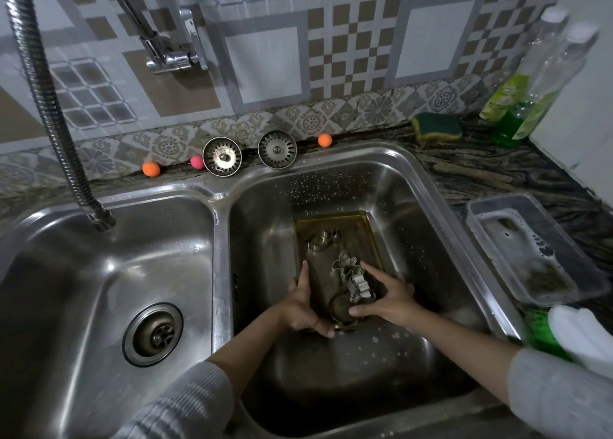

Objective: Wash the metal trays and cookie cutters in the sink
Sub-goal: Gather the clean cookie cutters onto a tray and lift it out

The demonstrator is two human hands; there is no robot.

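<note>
Fingers (pixel 303 274) of both hands grip tray (pixel 345 226) over steel sink (pixel 428 186).

The double sink (pixel 219 226) is bare silver steel, and in its right basin the metal tray (pixel 335 229) shows a brassy yellow tint along its rim around silver cookie cutters (pixel 351 273). Along the sink's back edge sit two orange balls (pixel 151 169) and a pink ball (pixel 197 162), before a wall of grey, white and brown checked tiles (pixel 331 57) with a floral border. On the dark, streaked stone counter (pixel 481 173) by the back right corner lie a green-and-yellow sponge (pixel 437 127) and clear bottles (pixel 530 107) of green liquid with yellow-green labels; both sleeves (pixel 185 405) are grey with faint stripes.
</note>
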